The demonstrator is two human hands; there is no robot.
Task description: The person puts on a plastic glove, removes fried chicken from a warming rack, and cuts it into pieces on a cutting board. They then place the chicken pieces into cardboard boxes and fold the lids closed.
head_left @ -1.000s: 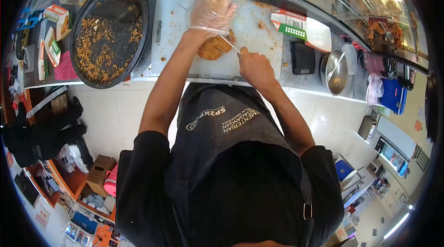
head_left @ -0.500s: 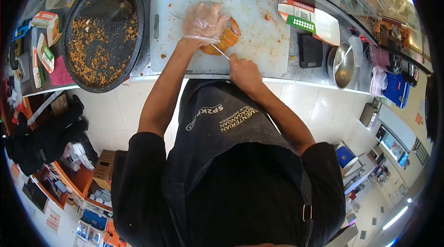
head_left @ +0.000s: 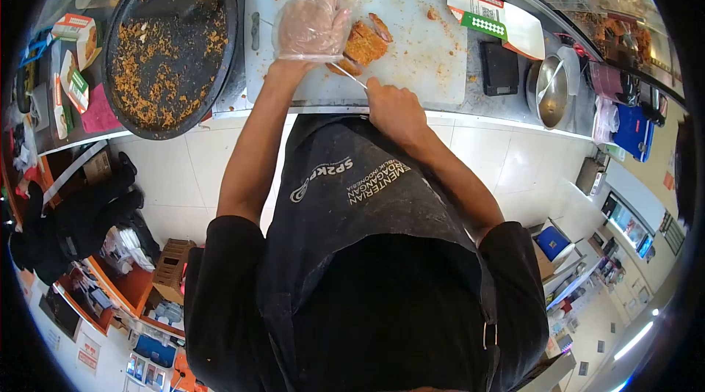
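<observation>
The bare right hand (head_left: 396, 109) has its fingers closed in a fist around the covered handle of a slim metal knife (head_left: 351, 76). The left hand (head_left: 312, 21) wears a clear, loose plastic glove (head_left: 320, 56); its fingers are bent, but whether they grip anything cannot be told, as the palm and fingertips are hidden. The blade runs from the right fist toward the far left, passes out of sight beneath the glove, and a thin length appears to emerge beyond it. Just right of the glove lies a golden-brown, crumb-coated cutlet (head_left: 366, 43), with a slice at its far right and a portion on its near side by the blade. All rest on a white, rectangular plastic cutting board (head_left: 433, 87) strewn with crumbs. Principal hazard, in this inspector's judgement: blade and gloved hand are too close, so a slip could nick glove or fingers. Loose film could also snag, and crumbs could let the cutlet slide. To the left stands a black, round pan (head_left: 222, 76) holding crumbs; to the right, a red, white and green paperboard carton (head_left: 523, 31) overlaps the board's edge.
</observation>
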